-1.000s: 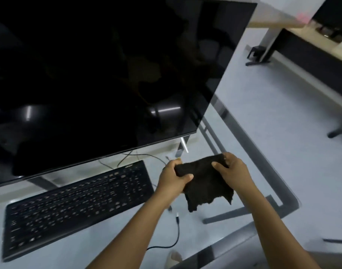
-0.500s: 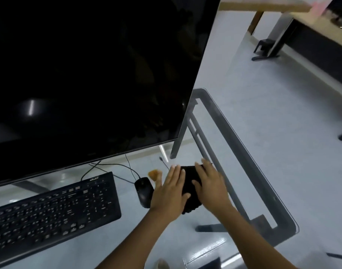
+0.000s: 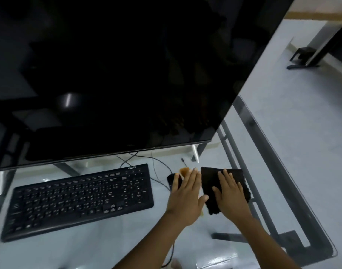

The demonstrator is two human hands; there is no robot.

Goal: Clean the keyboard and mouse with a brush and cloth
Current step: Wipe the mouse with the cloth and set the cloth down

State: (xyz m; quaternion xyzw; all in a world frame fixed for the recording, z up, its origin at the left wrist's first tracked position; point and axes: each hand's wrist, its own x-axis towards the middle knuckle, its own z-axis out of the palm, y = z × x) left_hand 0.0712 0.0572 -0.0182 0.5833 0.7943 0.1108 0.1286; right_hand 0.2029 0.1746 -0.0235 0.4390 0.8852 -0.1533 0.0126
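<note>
The right hand [image 3: 231, 195] presses flat, fingers straight, on the dark cloth [image 3: 213, 181] spread on the glass desk [image 3: 108, 241]. The left hand [image 3: 185, 197], fingers extended, covers the mouse [image 3: 171, 180] and brush [image 3: 184, 170]; the keyboard [image 3: 79, 199] lies just left.

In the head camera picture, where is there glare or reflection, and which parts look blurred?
Head view: the dark monitor mirrors the room faintly, with one bright streak at lower left; the glass desk shows a white glare patch near its front edge; the left hand is smeared by motion, the right hand on the black cloth is sharper; keyboard legends are too soft to read.
</note>
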